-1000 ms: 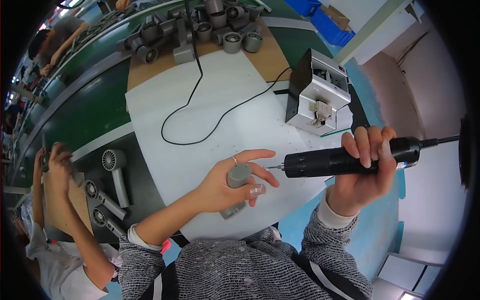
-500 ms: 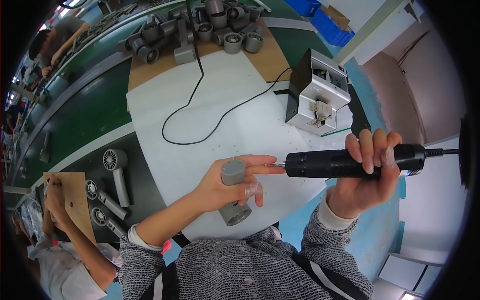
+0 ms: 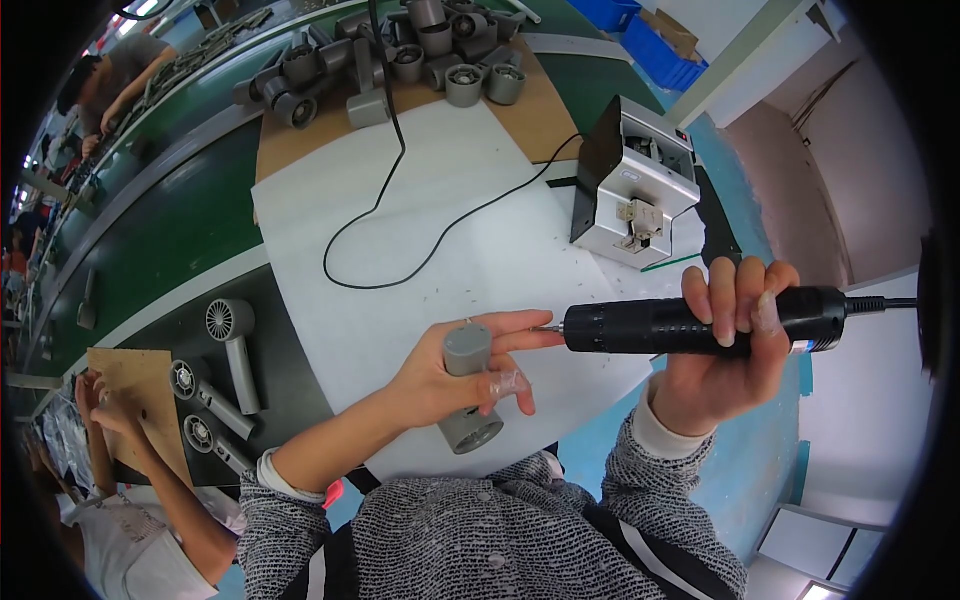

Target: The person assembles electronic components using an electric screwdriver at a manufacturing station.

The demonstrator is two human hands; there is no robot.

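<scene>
My left hand (image 3: 435, 375) is closed around a grey handheld fan body (image 3: 467, 350), its thumb, wrapped in clear tape, lying across the front. The index and middle fingers of that hand stretch out to the right, at the bit of a black electric screwdriver (image 3: 640, 327). Whether a screw sits between those fingertips is too small to tell. My right hand (image 3: 735, 335) wraps round the screwdriver's body, which lies level, its bit pointing left and its cable leaving on the right. A finger of this hand has clear tape too.
A silver-and-black screw feeder (image 3: 640, 190) stands on the right of the white sheet (image 3: 400, 250). A black cable (image 3: 385, 287) loops across the sheet. Several grey fan parts (image 3: 430, 50) are heaped at the back. Assembled fans (image 3: 232, 350) lie at left, near a co-worker's hands (image 3: 105, 405).
The screwdriver and my right hand have shifted very slightly left. My left hand keeps its hold on the fan body. The co-worker's hands at left have moved.
</scene>
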